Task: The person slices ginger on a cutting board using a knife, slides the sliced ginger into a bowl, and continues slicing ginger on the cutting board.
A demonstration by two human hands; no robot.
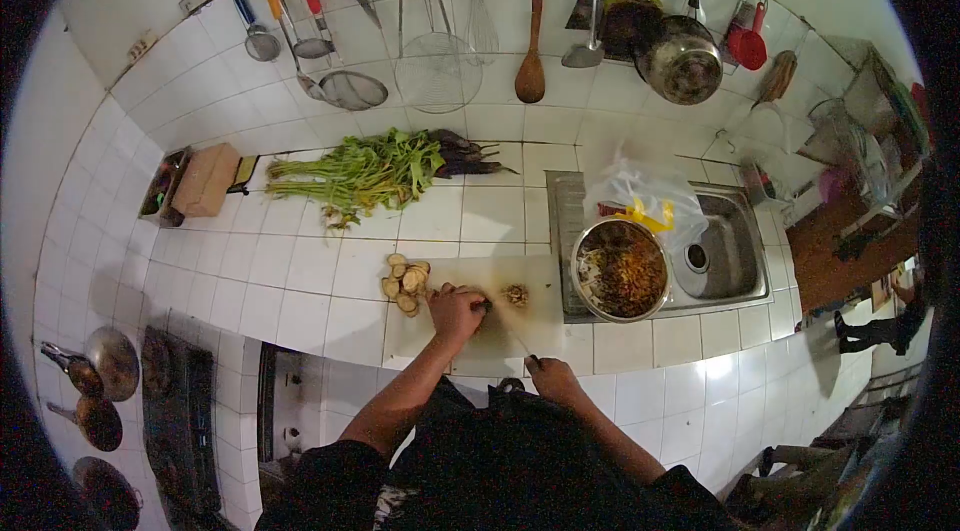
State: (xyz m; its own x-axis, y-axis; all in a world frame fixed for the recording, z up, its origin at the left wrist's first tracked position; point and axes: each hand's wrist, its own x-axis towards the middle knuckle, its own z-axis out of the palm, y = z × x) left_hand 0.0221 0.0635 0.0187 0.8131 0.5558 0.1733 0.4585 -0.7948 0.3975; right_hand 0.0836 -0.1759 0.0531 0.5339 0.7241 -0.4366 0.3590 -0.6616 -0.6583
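My right hand (556,380) is closed around the dark handle of a knife (518,335), whose pale blade points up and left over the cutting board (420,339). On the board, my left hand (458,313) has its fingers bent together over a small dark piece (486,305), close to the blade; its kind is too small to tell. A little pile of chopped brownish bits (515,295) lies to the right of the blade. Several round pale slices with brown edges (405,283) sit at the board's upper left corner.
Leafy greens (360,171) and dark long eggplants (462,153) lie at the back. A metal bowl of chopped food (622,271) stands at the sink (735,271), beside a plastic bag (650,196). Utensils hang above; a stove (180,421) is lower left. A person (885,326) stands far right.
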